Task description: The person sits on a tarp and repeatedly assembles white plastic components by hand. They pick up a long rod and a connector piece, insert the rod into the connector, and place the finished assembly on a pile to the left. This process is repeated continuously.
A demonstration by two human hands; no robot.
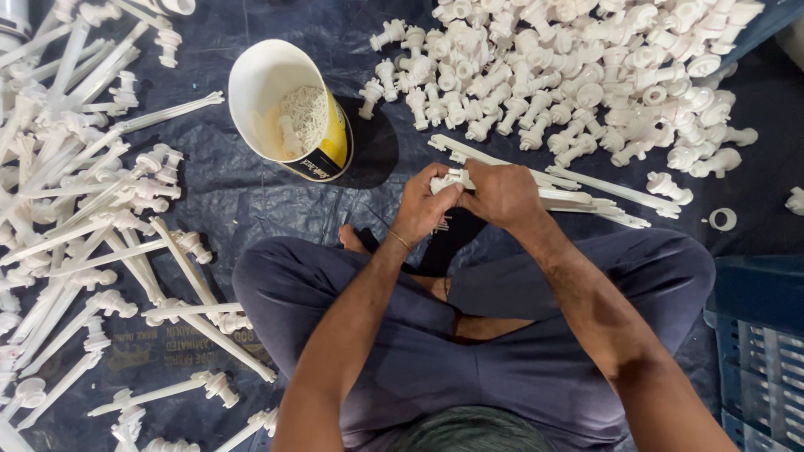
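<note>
- The person sits cross-legged on a dark blue tarp point(251, 201) spread on the floor, and both hands meet just in front of the knees, near the middle of the tarp.
- The left hand point(425, 205) is closed around a small white plastic part point(450, 178); its fingers curl over the piece and pinch it from the side.
- The right hand point(502, 194) is pressed together over the same part from the other side, with the knuckles up. The fingertips are hidden, so I cannot tell exactly how they grip.
- Judging from this, the step in hand is joining or pressing two plastic pieces together; the joint itself is covered by the hands.
- A few long white strips point(586, 194) lie just behind the hands, touching each other.
- Toward the far right corner of the tarp is a large heap of short white fittings point(578, 75).
- Along the left edge lie many long white rods with fitted heads point(92, 218), which look like assembled pieces.
- An open white and yellow bucket point(289, 109) lies tilted near the far edge and has small white bits inside.
- A single white ring point(723, 219) lies apart near the right edge, and a blue crate point(758, 351) stands at the near right corner.
- The next move seems to call for firm, straight pressure from both hands, so that the pieces seat without slipping.
</note>
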